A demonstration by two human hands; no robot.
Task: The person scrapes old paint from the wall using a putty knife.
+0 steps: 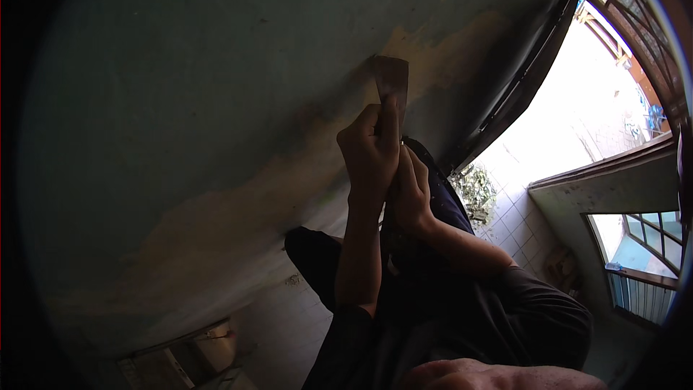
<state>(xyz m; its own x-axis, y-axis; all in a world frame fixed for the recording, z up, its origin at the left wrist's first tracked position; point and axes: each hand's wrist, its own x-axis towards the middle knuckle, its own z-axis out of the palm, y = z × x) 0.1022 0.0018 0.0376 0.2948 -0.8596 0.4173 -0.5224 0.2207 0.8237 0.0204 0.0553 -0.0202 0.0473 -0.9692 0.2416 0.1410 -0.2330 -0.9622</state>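
A wide-bladed metal scraper [398,73] lies with its edge against a green painted wall [178,76], beside a bare, tan patch [433,59]. My left hand [372,143] is closed around the scraper near its blade, with one finger stretched along the metal. Just below, my right hand [412,189] grips the lower part of the same tool; the handle is mostly hidden by the fingers. A long stripped band [216,227] of wall runs down to the left from the blade.
A dark door panel [520,81] edges a bright doorway at the right. Paint flakes [476,192] are heaped on the tiled floor [511,216], with smaller crumbs [293,280] by the wall. A window [644,244] is at far right; wooden furniture [184,357] stands lower left.
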